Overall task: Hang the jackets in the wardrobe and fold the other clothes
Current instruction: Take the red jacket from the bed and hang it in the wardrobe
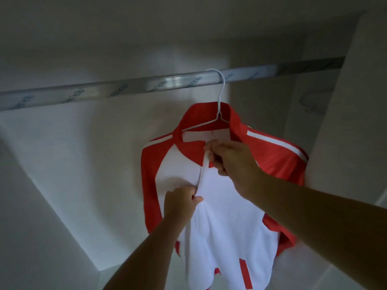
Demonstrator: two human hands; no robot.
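Both pinching the jacket front: right grip at collar, left grip lower.

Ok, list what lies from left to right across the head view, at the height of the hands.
jacket's red sleeve → left hand → right hand → white-striped shoulder → wardrobe side wall

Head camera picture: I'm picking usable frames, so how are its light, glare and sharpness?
Head view: dim, greyish light inside the wardrobe; a bright glare patch on the rail; the jacket, left hand and right hand look slightly soft; the wide lens slightly bows the rail.
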